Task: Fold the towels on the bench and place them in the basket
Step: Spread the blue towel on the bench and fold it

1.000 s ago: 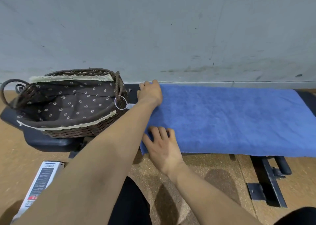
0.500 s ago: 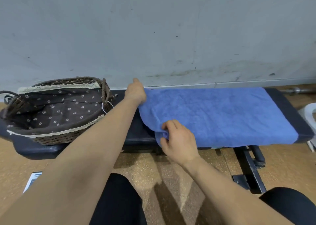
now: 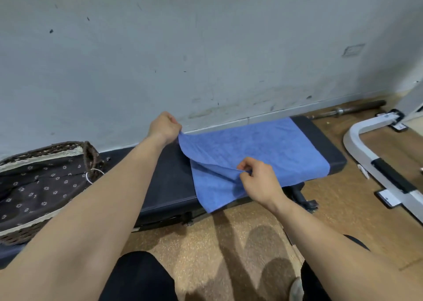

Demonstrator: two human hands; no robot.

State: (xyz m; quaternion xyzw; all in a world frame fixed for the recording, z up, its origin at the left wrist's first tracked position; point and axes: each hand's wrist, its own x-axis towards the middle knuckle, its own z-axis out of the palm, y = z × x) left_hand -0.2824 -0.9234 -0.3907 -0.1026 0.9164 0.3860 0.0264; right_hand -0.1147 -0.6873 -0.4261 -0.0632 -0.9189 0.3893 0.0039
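Note:
A blue towel [image 3: 263, 149] lies along the right half of a dark padded bench [image 3: 169, 186]. My left hand [image 3: 163, 128] pinches the towel's far left corner and holds it raised near the wall. My right hand [image 3: 258, 179] pinches the near left corner, lifted above the towel's front part. The towel's left end is peeled up off the bench and folded partway to the right. A wicker basket [image 3: 89, 154] with a dark flowered lining stands on the bench's left end.
A grey wall runs right behind the bench. On the floor at the right lie a white metal frame [image 3: 375, 163] and a barbell bar [image 3: 352, 109]. My knees in dark trousers are at the bottom edge. The floor is tan cork.
Both hands went from lying on the towel's left end to pinching its corners. They lifted that end and carried it rightward, baring the bench's middle. The view has swung to the right.

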